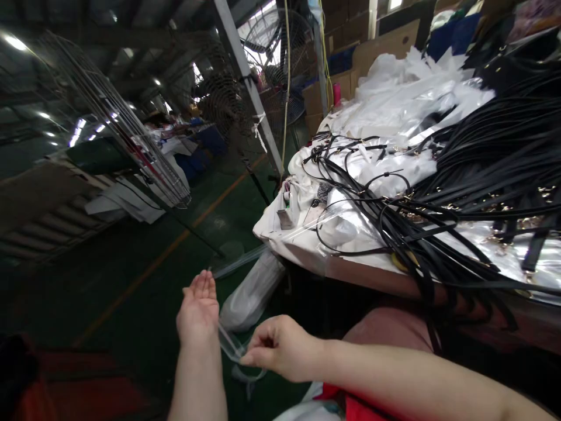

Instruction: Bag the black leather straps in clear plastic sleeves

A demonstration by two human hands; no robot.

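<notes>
My left hand (201, 307) is held palm up over the floor, fingers stretched out together. A clear plastic strip (241, 261) runs from the table corner to its fingertips and appears to pass behind it; that part is hidden. To its right, my right hand (283, 349) pinches the strip between thumb and fingertips, and a loose end hangs below. On the table lie many thin black straps (377, 204) with gold-coloured metal fittings, tangled over clear plastic.
White plastic bags (407, 88) are heaped at the back of the white-covered table (298, 248). A white wrapped bundle (254, 289) hangs or leans beneath its corner. A metal pole (252, 88) and large fans (225, 96) stand beyond. On the left is a wire rack (127, 128).
</notes>
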